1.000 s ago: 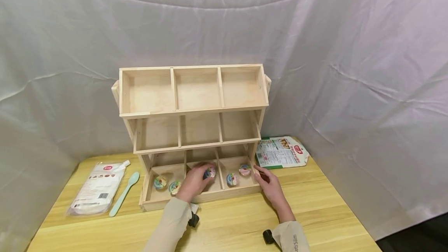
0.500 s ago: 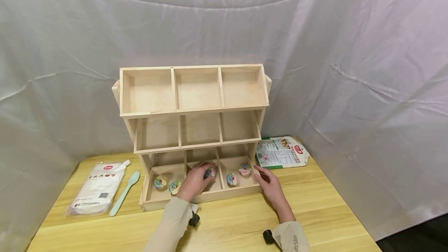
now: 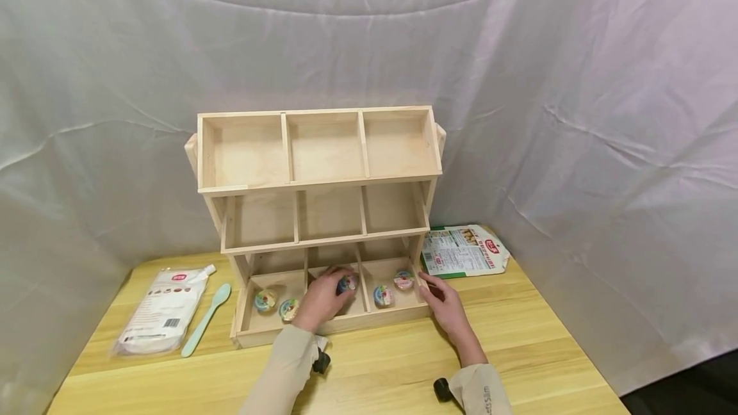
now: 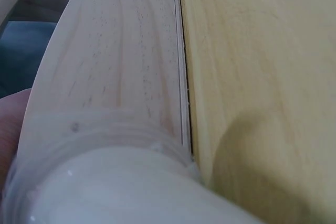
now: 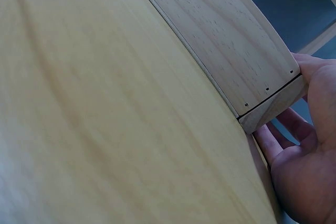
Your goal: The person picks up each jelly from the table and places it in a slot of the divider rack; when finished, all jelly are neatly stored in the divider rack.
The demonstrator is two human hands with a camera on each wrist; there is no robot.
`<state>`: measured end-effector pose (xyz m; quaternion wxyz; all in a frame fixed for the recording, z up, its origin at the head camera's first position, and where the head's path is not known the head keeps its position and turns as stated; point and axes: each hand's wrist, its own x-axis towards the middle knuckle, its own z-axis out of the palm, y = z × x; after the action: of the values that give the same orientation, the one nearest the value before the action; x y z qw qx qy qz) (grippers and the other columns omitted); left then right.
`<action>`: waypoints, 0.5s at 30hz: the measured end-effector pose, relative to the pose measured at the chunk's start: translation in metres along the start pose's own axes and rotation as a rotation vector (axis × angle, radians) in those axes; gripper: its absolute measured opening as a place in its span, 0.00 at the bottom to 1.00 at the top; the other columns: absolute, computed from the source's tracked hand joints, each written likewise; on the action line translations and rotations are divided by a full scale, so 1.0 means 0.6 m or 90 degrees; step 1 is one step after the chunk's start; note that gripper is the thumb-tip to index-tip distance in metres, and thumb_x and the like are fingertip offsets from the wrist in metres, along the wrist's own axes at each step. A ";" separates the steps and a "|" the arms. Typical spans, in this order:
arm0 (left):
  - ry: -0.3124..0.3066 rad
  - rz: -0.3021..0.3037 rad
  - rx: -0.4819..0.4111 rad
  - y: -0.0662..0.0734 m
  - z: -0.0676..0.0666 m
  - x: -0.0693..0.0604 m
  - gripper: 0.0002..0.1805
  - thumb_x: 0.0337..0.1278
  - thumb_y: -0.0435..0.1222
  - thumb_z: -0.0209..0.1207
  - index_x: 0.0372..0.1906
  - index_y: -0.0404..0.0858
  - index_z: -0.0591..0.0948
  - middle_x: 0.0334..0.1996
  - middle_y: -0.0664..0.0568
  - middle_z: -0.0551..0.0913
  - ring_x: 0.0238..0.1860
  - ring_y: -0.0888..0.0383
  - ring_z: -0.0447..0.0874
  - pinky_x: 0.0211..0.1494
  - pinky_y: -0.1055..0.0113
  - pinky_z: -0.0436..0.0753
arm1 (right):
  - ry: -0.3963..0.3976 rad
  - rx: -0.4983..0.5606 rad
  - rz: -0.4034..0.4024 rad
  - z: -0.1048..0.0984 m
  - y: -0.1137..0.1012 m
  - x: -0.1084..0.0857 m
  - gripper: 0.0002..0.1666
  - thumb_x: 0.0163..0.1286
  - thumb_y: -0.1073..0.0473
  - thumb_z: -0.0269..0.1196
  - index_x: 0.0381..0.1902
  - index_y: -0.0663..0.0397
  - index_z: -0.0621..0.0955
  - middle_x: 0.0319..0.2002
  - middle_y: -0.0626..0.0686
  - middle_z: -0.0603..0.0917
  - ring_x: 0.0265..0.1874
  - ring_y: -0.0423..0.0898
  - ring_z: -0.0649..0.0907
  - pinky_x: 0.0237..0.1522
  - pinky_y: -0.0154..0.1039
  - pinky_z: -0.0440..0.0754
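Observation:
A three-tier wooden rack (image 3: 323, 178) with divided compartments stands on the table. In its bottom middle compartment my left hand (image 3: 323, 300) pinches a small jelly cup (image 3: 347, 283) with a printed lid; the hand partly covers it. Two jelly cups (image 3: 265, 300) lie in the bottom left compartment, and two more jelly cups (image 3: 383, 296) in the bottom right one. My right hand (image 3: 446, 308) grips the rack's right end, thumb at the top edge and fingers outside, as the right wrist view shows. Only a sliver of the left hand (image 4: 9, 129) shows in the left wrist view.
Left of the rack lie a white printed pouch (image 3: 164, 309) and a pale green spoon (image 3: 205, 320). A green and white package (image 3: 466, 252) lies at the right. A whitish, clear-rimmed thing (image 4: 126, 187) sits close before the rack's front board. Grey cloth (image 3: 346, 50) hangs behind.

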<state>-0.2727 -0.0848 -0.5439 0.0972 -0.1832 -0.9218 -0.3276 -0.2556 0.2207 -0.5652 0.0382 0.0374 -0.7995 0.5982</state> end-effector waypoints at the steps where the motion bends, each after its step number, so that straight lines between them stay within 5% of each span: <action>1: 0.000 0.000 0.000 0.000 0.000 0.000 0.22 0.66 0.41 0.69 0.62 0.42 0.83 0.61 0.46 0.83 0.56 0.44 0.85 0.57 0.46 0.85 | -0.005 -0.002 0.000 -0.001 -0.008 -0.003 0.27 0.80 0.58 0.60 0.72 0.60 0.75 0.72 0.65 0.74 0.67 0.61 0.76 0.54 0.24 0.76; 7: 0.008 0.004 -0.002 0.000 -0.003 0.001 0.22 0.64 0.40 0.70 0.61 0.40 0.83 0.60 0.45 0.83 0.55 0.44 0.86 0.55 0.47 0.86 | -0.021 -0.011 -0.002 -0.005 -0.041 -0.013 0.27 0.80 0.61 0.59 0.72 0.66 0.73 0.72 0.68 0.73 0.68 0.64 0.76 0.55 0.24 0.77; 15: 0.025 0.001 -0.026 0.004 -0.008 -0.002 0.24 0.61 0.39 0.72 0.61 0.39 0.83 0.59 0.44 0.84 0.52 0.45 0.86 0.54 0.48 0.86 | 0.009 -0.014 -0.006 -0.001 0.015 0.004 0.28 0.79 0.54 0.61 0.72 0.56 0.75 0.72 0.62 0.75 0.68 0.61 0.76 0.58 0.28 0.77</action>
<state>-0.2706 -0.0865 -0.5389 0.1115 -0.1793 -0.9126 -0.3501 -0.2592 0.2235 -0.5734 0.0470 0.0368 -0.8056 0.5894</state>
